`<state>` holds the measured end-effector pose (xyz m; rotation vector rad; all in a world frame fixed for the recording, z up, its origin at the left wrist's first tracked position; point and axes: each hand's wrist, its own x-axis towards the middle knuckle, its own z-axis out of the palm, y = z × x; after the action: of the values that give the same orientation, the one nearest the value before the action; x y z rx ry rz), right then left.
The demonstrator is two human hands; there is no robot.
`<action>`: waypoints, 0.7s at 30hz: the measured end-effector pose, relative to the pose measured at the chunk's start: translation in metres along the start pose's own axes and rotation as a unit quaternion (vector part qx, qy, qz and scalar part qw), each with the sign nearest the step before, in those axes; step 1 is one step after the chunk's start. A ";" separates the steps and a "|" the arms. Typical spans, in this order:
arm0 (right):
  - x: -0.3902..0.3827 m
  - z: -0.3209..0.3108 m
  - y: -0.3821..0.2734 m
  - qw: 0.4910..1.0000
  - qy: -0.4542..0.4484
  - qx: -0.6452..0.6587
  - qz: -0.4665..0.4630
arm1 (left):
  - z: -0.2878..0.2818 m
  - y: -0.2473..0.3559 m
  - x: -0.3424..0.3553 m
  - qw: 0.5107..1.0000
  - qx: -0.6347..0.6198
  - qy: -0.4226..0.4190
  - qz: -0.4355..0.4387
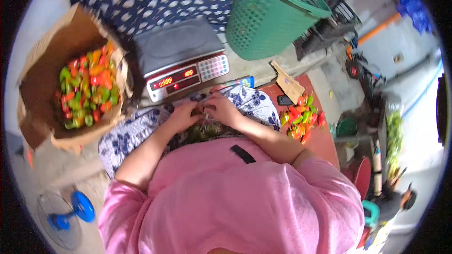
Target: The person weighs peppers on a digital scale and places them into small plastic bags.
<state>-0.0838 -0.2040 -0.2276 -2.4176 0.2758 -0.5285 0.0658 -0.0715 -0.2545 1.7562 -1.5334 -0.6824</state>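
Note:
In my lap sits a see-through plastic bag (203,130) with green and some red showing inside, probably peppers. My left hand (185,116) and my right hand (221,109) meet at its gathered top, fingers closed on the plastic. The fingertips are partly hidden and a little blurred. Just beyond my knees stands a digital scale (181,42) with a grey platform and lit red figures; nothing lies on the platform. Left of it, an open cardboard box (40,82) holds many green, red and orange peppers (89,84).
A tall green basket (263,23) stands beyond the scale. On the red surface (325,146) at my right lie loose peppers (301,117), a small dark object (284,100) and a cardboard piece (288,82). A blue spool (82,206) is at lower left. Another person (395,204) is far right.

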 end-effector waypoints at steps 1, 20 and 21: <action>0.001 -0.005 -0.004 0.999 -0.015 0.012 0.041 | 0.003 -0.001 -0.001 1.000 0.019 -0.010 0.014; -0.005 -0.008 0.000 0.986 -0.119 -0.035 0.114 | -0.005 0.022 0.002 0.997 0.053 -0.032 0.039; -0.005 -0.008 -0.002 0.985 -0.126 -0.061 0.105 | -0.004 0.019 0.002 0.994 0.084 -0.030 0.068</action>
<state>-0.0914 -0.2052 -0.2220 -2.5016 0.4576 -0.1127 0.0569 -0.0736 -0.2369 1.7463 -1.7770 -0.5566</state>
